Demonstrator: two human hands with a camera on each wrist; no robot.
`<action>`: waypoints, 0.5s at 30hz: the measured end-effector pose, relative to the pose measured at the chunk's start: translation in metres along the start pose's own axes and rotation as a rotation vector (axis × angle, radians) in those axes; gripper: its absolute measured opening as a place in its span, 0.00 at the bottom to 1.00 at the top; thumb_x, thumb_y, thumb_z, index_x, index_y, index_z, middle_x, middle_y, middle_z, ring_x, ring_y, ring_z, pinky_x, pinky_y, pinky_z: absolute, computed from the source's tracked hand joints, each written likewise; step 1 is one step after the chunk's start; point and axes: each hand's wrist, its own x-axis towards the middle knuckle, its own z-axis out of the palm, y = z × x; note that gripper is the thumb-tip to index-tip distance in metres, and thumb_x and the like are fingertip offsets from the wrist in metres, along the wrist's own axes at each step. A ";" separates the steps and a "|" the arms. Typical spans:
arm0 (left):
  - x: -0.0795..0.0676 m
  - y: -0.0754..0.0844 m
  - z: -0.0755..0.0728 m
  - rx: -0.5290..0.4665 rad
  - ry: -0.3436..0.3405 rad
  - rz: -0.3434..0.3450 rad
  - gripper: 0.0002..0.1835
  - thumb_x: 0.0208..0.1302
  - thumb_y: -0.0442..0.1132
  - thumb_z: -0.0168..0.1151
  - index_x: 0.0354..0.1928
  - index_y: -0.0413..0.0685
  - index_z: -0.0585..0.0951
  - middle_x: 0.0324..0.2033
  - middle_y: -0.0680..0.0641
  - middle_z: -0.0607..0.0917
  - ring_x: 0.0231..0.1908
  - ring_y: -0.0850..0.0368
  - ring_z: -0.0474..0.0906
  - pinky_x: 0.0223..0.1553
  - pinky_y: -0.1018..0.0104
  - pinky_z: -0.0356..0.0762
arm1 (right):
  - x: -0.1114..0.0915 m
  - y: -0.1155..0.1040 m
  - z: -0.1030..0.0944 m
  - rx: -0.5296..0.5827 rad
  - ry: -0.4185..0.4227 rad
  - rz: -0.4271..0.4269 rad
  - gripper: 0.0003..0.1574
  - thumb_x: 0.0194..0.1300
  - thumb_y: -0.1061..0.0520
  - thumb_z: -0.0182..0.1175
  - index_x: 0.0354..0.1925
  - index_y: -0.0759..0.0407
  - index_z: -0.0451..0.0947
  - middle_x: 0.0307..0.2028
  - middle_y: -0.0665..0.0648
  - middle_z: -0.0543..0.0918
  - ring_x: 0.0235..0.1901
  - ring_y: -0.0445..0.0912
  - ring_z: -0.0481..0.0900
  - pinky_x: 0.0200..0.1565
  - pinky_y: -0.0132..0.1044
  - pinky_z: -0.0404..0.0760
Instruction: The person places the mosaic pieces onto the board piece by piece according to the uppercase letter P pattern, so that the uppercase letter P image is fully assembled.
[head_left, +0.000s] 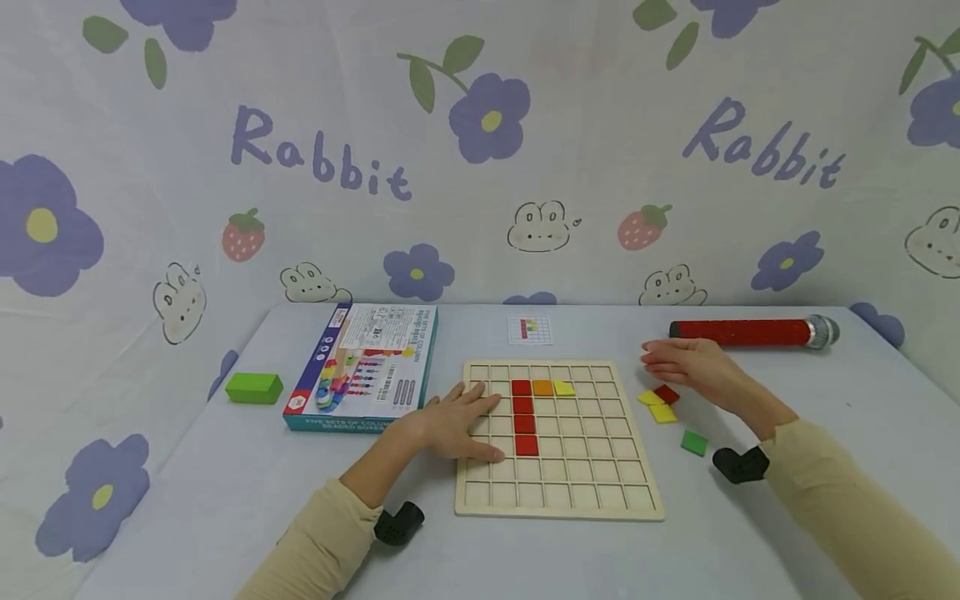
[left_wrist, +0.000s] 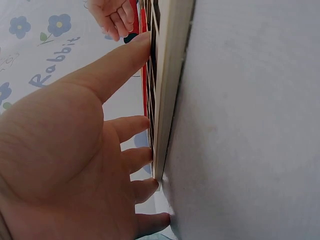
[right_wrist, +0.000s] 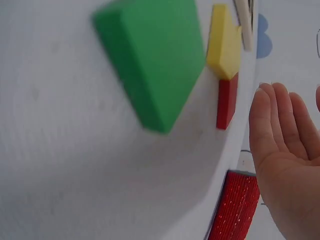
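Tan sleeves [head_left: 855, 500] cover both forearms close to the camera, and by each wrist shows a black attachment [head_left: 400, 523]. Between the arms lies a pale wooden grid board [head_left: 573, 498], flat on the white tabletop [head_left: 555, 567]. Its left edge is under the left hand [head_left: 450, 423], whose fingers are spread and touch the board; that grip is released, with nothing grasped. Four red tiles [head_left: 526, 424] form a column in the board's cells, the lowest just beside the left thumb; next to the topmost one sit an orange tile [head_left: 542, 387] and, right of that, a yellow tile [head_left: 564, 388], all three in one row. Right of the board, the right hand [head_left: 701, 371] hovers near four loose tiles, its fingers straight and together, its grip released and holding nothing. Those loose tiles are two yellow pieces [head_left: 663, 414] and a red piece [head_left: 667, 394] clustered together, plus a green piece [head_left: 694, 442] a little nearer the camera. Just behind the right hand lies a red microphone [head_left: 738, 332] with a silver head. Beyond the board is a small card [head_left: 529, 331] printed with a coloured grid. Left of the board lies a boxed set [head_left: 375, 367], and farther left a green block [head_left: 254, 388]. Behind everything hangs a cloth [head_left: 322, 67] with flowers, strawberries, rabbits and the word "Rabbit".
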 end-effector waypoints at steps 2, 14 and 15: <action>0.000 0.000 0.000 0.003 -0.001 -0.001 0.45 0.61 0.61 0.60 0.75 0.52 0.54 0.74 0.44 0.47 0.72 0.43 0.36 0.66 0.39 0.41 | 0.001 0.002 -0.002 -0.052 -0.001 -0.005 0.35 0.74 0.50 0.49 0.67 0.74 0.59 0.60 0.74 0.70 0.54 0.52 0.77 0.52 0.36 0.74; 0.001 0.000 0.001 0.014 -0.004 -0.007 0.45 0.61 0.62 0.59 0.75 0.54 0.53 0.74 0.45 0.46 0.72 0.44 0.35 0.66 0.40 0.41 | 0.003 0.015 -0.014 -0.244 -0.053 0.014 0.39 0.70 0.43 0.54 0.66 0.71 0.63 0.57 0.69 0.74 0.52 0.54 0.78 0.50 0.36 0.76; 0.001 0.000 0.001 0.016 -0.003 -0.007 0.45 0.61 0.62 0.59 0.75 0.54 0.53 0.74 0.44 0.46 0.72 0.44 0.36 0.66 0.39 0.41 | 0.002 0.016 -0.015 -0.252 -0.058 0.006 0.40 0.70 0.43 0.54 0.66 0.70 0.63 0.58 0.69 0.74 0.52 0.54 0.78 0.51 0.38 0.76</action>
